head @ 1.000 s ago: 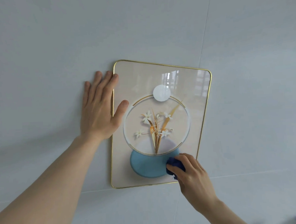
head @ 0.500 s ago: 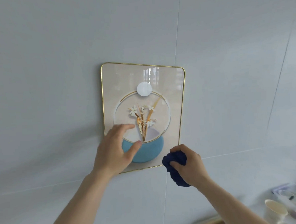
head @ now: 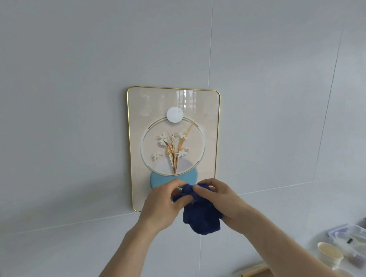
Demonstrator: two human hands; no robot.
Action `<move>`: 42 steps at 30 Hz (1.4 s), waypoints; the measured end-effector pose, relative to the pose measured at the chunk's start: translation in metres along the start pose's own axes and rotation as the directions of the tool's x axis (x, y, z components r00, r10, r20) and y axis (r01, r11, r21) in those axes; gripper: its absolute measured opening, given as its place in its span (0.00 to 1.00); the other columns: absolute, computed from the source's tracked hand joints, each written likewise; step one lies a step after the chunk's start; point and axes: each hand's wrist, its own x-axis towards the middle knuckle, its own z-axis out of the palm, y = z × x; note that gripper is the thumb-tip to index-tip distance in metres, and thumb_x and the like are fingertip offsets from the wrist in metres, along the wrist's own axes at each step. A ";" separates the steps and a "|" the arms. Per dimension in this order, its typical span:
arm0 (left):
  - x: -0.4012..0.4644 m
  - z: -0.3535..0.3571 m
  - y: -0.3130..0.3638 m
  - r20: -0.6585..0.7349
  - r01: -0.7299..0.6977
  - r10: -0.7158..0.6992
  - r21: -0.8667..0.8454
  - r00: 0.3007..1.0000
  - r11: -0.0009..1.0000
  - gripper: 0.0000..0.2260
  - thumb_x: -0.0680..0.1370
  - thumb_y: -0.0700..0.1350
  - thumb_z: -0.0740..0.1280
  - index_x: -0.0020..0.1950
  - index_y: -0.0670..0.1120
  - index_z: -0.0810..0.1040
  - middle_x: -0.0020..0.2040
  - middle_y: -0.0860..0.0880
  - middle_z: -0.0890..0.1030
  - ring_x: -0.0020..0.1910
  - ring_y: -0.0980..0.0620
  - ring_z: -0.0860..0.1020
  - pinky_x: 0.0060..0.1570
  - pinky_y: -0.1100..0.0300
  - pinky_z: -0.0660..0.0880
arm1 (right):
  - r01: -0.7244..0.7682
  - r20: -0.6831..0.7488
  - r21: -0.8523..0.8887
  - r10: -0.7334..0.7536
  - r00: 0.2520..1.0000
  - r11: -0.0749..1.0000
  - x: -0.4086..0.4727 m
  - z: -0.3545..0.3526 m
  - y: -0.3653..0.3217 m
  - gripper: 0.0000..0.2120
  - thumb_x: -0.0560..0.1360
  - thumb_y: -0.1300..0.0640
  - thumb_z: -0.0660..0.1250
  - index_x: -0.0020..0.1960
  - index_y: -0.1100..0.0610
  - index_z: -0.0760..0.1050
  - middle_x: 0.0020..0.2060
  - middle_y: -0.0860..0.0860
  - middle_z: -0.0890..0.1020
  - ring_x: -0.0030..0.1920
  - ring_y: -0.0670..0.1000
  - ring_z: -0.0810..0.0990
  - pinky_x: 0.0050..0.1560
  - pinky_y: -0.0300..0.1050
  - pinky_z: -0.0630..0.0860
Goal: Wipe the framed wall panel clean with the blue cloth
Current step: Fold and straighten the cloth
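Note:
The framed wall panel [head: 138, 111] hangs on a pale tiled wall. It has a thin gold frame, a glossy beige face, white flowers in a ring and a light blue bowl shape below. In front of its lower edge, both hands hold the dark blue cloth [head: 201, 215], which hangs bunched between them, off the panel. My left hand [head: 162, 205] pinches the cloth's upper left part. My right hand [head: 221, 200] grips its upper right part. The hands hide the panel's bottom right corner.
At the lower right, a paper cup [head: 330, 254] and a clear plastic box [head: 357, 237] with small items sit on a surface. A wooden edge [head: 254, 271] shows near the bottom. Bare grey wall tiles surround the panel.
My left hand left the panel's left edge and came down to grasp the cloth. My right hand pulled the cloth off the panel's lower part. The view drew back and shifted.

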 end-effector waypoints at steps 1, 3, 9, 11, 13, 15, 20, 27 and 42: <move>-0.001 -0.003 0.002 -0.015 0.007 -0.007 -0.007 1.000 1.000 0.09 0.78 0.57 0.71 0.56 0.58 0.80 0.49 0.58 0.87 0.50 0.54 0.85 0.53 0.46 0.83 | -0.011 0.050 0.035 0.009 0.999 0.999 -0.003 0.000 -0.001 0.18 0.78 0.49 0.74 0.62 0.58 0.78 0.55 0.59 0.87 0.56 0.61 0.87 0.49 0.48 0.84; -0.005 -0.009 0.005 -0.041 0.031 -0.032 -0.029 0.999 0.999 0.08 0.79 0.55 0.70 0.57 0.56 0.81 0.49 0.56 0.87 0.50 0.52 0.85 0.53 0.46 0.84 | -0.005 0.166 0.055 -0.005 0.986 0.998 -0.008 -0.001 -0.002 0.17 0.79 0.49 0.72 0.64 0.58 0.79 0.58 0.60 0.86 0.57 0.60 0.86 0.52 0.49 0.82; -0.015 -0.035 0.005 -0.114 0.106 -0.114 -0.081 0.987 0.991 0.08 0.78 0.55 0.71 0.55 0.55 0.81 0.47 0.55 0.86 0.48 0.51 0.84 0.48 0.56 0.82 | 0.055 0.273 -0.182 -0.003 0.962 0.982 -0.014 -0.020 0.001 0.18 0.76 0.67 0.74 0.64 0.55 0.82 0.58 0.61 0.86 0.54 0.63 0.87 0.57 0.56 0.86; -0.018 -0.040 0.004 -0.080 0.130 -0.134 -0.052 0.988 0.990 0.10 0.79 0.55 0.71 0.56 0.53 0.81 0.49 0.53 0.87 0.50 0.49 0.84 0.50 0.54 0.82 | 0.100 0.237 -0.307 -0.026 0.971 0.946 -0.015 -0.024 0.001 0.15 0.75 0.67 0.74 0.59 0.55 0.86 0.52 0.61 0.88 0.45 0.58 0.87 0.50 0.50 0.87; -0.021 -0.044 0.001 -0.042 0.140 -0.141 -0.041 0.989 0.989 0.09 0.78 0.56 0.71 0.54 0.54 0.81 0.49 0.54 0.87 0.50 0.50 0.85 0.54 0.47 0.84 | 0.148 0.199 -0.426 -0.067 0.978 0.892 -0.017 -0.027 -0.003 0.11 0.74 0.66 0.75 0.54 0.55 0.87 0.45 0.58 0.89 0.40 0.52 0.85 0.44 0.44 0.86; -0.023 -0.045 -0.001 -0.018 0.148 -0.148 -0.013 0.989 0.989 0.08 0.78 0.57 0.71 0.53 0.55 0.81 0.49 0.54 0.88 0.49 0.50 0.86 0.55 0.44 0.83 | 0.196 0.166 -0.573 -0.121 0.979 0.796 -0.017 -0.031 -0.008 0.10 0.73 0.64 0.76 0.52 0.53 0.87 0.40 0.55 0.88 0.36 0.49 0.84 0.39 0.42 0.84; -0.022 -0.044 0.004 0.019 0.143 -0.144 0.074 0.989 0.987 0.07 0.79 0.56 0.71 0.54 0.56 0.81 0.50 0.55 0.87 0.51 0.50 0.85 0.56 0.43 0.82 | 0.275 0.153 -0.788 -0.256 0.954 0.551 -0.013 -0.045 -0.026 0.07 0.72 0.60 0.78 0.49 0.52 0.87 0.39 0.48 0.87 0.36 0.46 0.81 0.39 0.38 0.78; -0.013 -0.030 0.015 0.033 0.118 -0.125 0.164 0.992 0.979 0.04 0.79 0.56 0.71 0.52 0.58 0.79 0.52 0.56 0.85 0.52 0.52 0.83 0.53 0.52 0.80 | 0.268 0.164 -0.891 -0.289 0.943 0.367 -0.011 -0.061 -0.039 0.06 0.75 0.56 0.75 0.49 0.46 0.86 0.39 0.41 0.83 0.45 0.49 0.81 0.52 0.51 0.81; 0.009 0.028 0.050 0.086 0.101 -0.115 0.154 0.990 0.983 0.09 0.79 0.57 0.71 0.54 0.55 0.82 0.51 0.58 0.84 0.55 0.54 0.82 0.57 0.49 0.79 | 0.184 0.092 -0.930 -0.284 0.954 0.318 -0.025 -0.124 -0.035 0.07 0.77 0.54 0.73 0.54 0.47 0.85 0.47 0.44 0.83 0.53 0.52 0.79 0.55 0.53 0.80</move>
